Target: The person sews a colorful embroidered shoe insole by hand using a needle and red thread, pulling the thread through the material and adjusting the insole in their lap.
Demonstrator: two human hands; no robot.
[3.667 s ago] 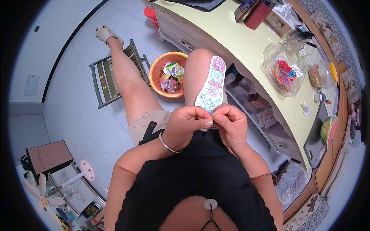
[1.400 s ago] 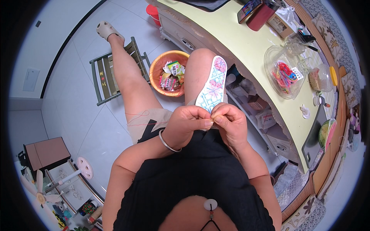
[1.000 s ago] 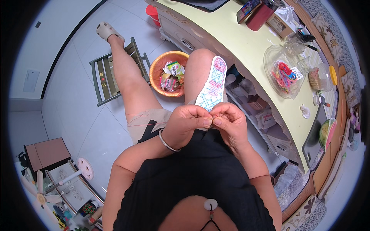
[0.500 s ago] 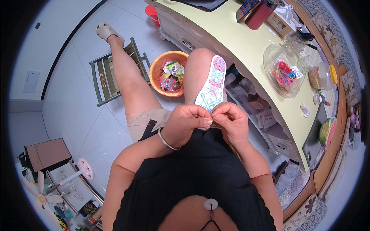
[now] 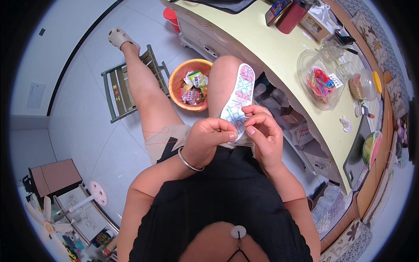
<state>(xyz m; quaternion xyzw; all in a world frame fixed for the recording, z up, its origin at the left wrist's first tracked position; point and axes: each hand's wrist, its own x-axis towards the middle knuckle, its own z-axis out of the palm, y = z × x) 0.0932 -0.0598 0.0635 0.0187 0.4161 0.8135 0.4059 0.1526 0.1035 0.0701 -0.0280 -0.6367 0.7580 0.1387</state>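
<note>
My left hand (image 5: pixel 206 140) pinches narrowly at the insole (image 5: pixel 241 98) (on what, I cannot tell), my right hand (image 5: pixel 268 139) loosely parted; steady fingertips should help.

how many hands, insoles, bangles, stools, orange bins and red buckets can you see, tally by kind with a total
Hands: 2 (left hand, right hand)
Insole: 1
Bangle: 1
Stool: 1
Orange bin: 1
Red bucket: 1
Total: 7
</note>
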